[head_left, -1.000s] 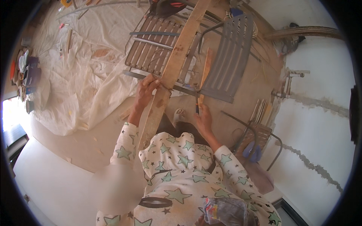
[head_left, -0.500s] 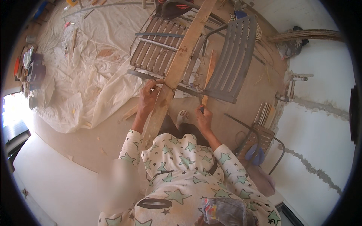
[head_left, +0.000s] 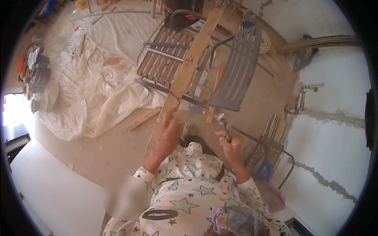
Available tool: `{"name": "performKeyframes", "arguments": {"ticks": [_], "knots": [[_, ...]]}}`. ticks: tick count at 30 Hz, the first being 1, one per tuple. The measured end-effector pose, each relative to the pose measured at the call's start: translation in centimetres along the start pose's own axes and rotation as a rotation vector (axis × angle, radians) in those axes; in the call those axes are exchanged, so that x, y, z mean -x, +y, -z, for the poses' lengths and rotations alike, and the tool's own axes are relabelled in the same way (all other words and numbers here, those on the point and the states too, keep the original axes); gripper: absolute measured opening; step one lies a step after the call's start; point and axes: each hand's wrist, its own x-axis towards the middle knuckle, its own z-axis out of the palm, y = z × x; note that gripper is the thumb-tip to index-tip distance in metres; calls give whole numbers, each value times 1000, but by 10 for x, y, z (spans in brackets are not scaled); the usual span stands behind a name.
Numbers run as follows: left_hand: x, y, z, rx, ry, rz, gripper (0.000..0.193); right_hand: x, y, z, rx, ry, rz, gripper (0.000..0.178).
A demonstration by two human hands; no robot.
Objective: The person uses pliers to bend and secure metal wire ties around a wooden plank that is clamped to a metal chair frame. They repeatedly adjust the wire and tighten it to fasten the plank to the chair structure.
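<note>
My right hand (head_left: 231,144) is closed around the dark handle of a hammer (head_left: 223,122), whose metal head points up and away from me. Motion blurs my left hand (head_left: 167,133), so its fingers are not distinct; it is over the near end of a long wooden board (head_left: 188,66). The board lies slanted across a brown slatted chair (head_left: 162,59), with a dark crack or cut line across it just beyond my left hand. Between the board and the hammer is a blue-handled tool (head_left: 195,109) with an orange end, its kind unclear.
A second slatted chair part (head_left: 239,70) stands on the right. Crumpled plastic sheeting (head_left: 98,90) covers the floor at left, beside a short wood offcut (head_left: 145,118). Buckets (head_left: 40,74) stand far left. Pipes (head_left: 304,96) project from the right wall. A person (head_left: 183,13) is beyond the chair.
My left hand has come off the board's edge and moved nearer to me. My right hand has drawn back to the right, and the hammer now shows plainly in it.
</note>
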Motion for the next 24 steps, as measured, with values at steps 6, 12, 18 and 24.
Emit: {"name": "performKeyframes", "arguments": {"ticks": [6,12,18,24], "knots": [[-19,22,-28,-19,-225,-285,40,-18,-47,-1,26,10,240,29],[-6,49,-31,58,-321,-264,42,-31,-55,-3,-74,85,242,32],[-1,69,-1,73,-454,-226,56,-26,-49,10,-652,-58,-38,34],[12,63,7,152,-264,-241,51,-48,-46,19,-1115,-508,-376,56]]}}
